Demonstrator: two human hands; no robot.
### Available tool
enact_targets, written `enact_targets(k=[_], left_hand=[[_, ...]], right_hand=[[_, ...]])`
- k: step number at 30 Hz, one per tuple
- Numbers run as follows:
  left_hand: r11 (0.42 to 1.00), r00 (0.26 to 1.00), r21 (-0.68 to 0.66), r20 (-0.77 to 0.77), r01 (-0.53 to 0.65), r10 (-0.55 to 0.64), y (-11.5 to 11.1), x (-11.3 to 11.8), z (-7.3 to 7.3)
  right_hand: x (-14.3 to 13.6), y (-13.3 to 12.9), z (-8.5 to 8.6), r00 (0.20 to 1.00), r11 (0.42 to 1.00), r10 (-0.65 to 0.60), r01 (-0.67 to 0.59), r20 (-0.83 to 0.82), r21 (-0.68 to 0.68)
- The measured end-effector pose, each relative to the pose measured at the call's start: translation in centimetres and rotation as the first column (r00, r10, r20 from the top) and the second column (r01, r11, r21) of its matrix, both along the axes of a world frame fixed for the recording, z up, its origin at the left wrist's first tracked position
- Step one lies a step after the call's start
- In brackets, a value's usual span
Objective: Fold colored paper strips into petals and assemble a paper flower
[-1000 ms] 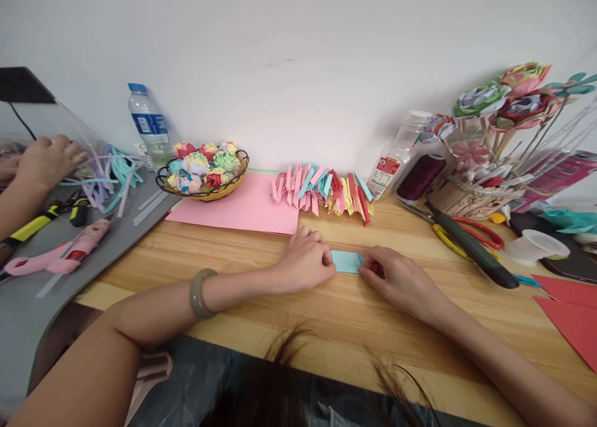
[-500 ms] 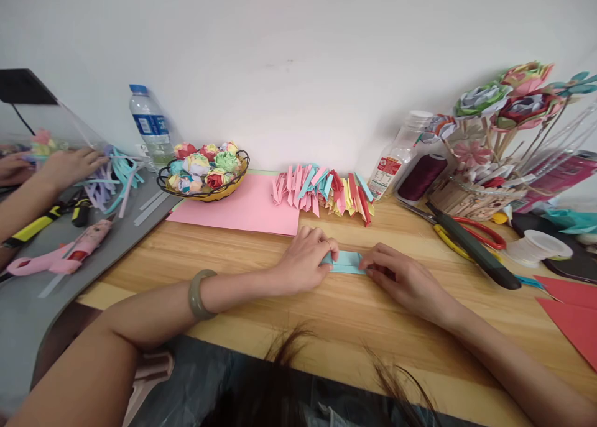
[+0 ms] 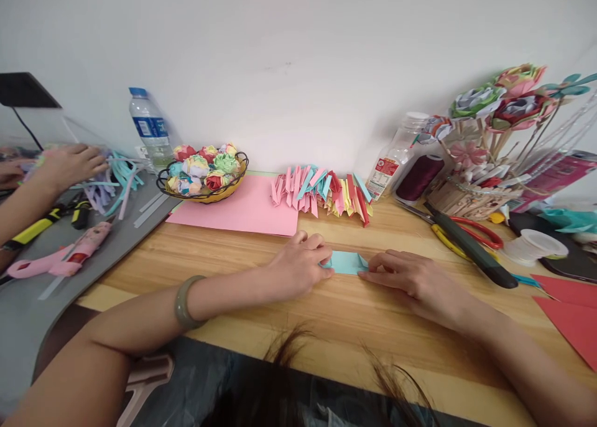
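One blue paper [image 3: 347,263] is laid flat on the table [image 3: 326,327], well in from the near edge, with its right end turned up in a small fold. Its left end is pinched between thumb and fingers of the left hand [image 3: 298,265]; its right end is touched by thumb and fingertips of the right hand [image 3: 415,278] — whether pinched or only pressed cannot be told. Bare wood is seen on the near side of the paper and between it and the pink sheet [image 3: 261,212] behind. To the right, room is bounded by one cutter [image 3: 471,247], one white spool [image 3: 535,247] and two red pieces [image 3: 566,321].

Counts: two bottles, one at left [image 3: 152,125] and one at right [image 3: 389,160]; one purple spool [image 3: 421,177]; one glue gun [image 3: 74,256]. The folded strips [image 3: 321,191] are bunched too closely to be counted.

Containers: at least eight paper flowers [image 3: 196,165] are held in the basket [image 3: 221,192], which is set partly on the pink sheet. Sticks and flowers are held in the wooden pot [image 3: 466,200] — at least three large blooms. At far left, a co-worker's hand [image 3: 72,166] is seen.
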State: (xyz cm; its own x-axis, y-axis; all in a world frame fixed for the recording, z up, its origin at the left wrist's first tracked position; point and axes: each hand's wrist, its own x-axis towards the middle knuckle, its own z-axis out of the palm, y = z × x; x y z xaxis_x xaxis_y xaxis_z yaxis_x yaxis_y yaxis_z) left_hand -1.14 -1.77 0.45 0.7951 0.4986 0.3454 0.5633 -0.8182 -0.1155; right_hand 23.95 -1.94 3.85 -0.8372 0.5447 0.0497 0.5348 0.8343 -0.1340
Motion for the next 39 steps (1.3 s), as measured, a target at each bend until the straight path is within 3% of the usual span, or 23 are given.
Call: enact_targets(k=[6,12,16,20,24,27,32,36,39], left_hand=[[0.995,0.991,-0.024,-0.087,0.1,-0.102,0.5,-0.9,1.2],[0.998,0.996,0.015,-0.072,0.059,-0.058,0.8,-0.7,1.1],[1.0,0.999,0.016,-0.036,0.002,-0.001,0.8,-0.3,0.8],[0.997,0.998,-0.039,-0.011,-0.062,0.062,0.3,0.4,0.8],[0.986,0.997,-0.158,0.039,-0.054,0.061,0.0,1.1,0.6],[0.965,0.995,-0.261,0.104,0.013,0.014,0.5,1.3,0.2],[0.92,0.96,-0.389,0.27,0.035,0.078,1.2,1.1,0.0],[0.962,0.938,-0.271,0.341,0.033,0.064,0.4,0.8,0.6],[0.992,0.974,-0.123,0.227,0.038,-0.009,0.0,0.5,0.5]], right_hand=[[0.0,0.0,0.2,1.0,1.0,0.011,-0.01,-0.025,0.013],[-0.7,-0.8,-0.1,0.993,0.995,0.089,-0.084,-0.082,0.062],[-2.0,-2.1,0.0,0.984,0.987,0.135,-0.144,-0.114,-0.068],[-3.1,-3.4,0.2,0.973,0.944,0.167,-0.204,-0.157,-0.258],[-3.1,-3.1,-0.2,0.951,0.919,0.071,-0.181,-0.302,-0.351],[-2.5,-1.8,-0.9,0.911,0.974,-0.086,-0.009,-0.404,-0.228],[-1.5,0.1,-2.0,0.967,0.999,-0.037,0.037,-0.25,-0.008],[-1.5,0.0,-2.2,0.984,0.976,-0.04,0.075,-0.172,0.203],[-1.5,-0.3,-2.2,0.988,0.947,-0.062,0.104,-0.145,0.305]])
